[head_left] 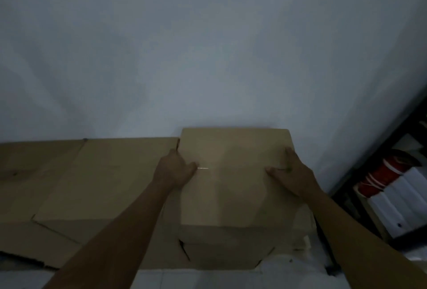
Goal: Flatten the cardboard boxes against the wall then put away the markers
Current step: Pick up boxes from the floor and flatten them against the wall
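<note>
Two hands hold a flattened cardboard box against the wall, lower centre of the frame.

The left hand (175, 169) and right hand (292, 174) grip the side edges of the cardboard box (233, 187), thumbs on its face; uneven pressure could let it slide down the wall (208, 45) or topple onto the neighbouring flattened cardboard (92, 177). No markers visible.

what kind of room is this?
Probably a storage or stock room, dimly lit. Flattened cardboard leans along a bare white wall, both hands grip a cardboard box, and a dark shelf at right holds stacked supplies.
</note>
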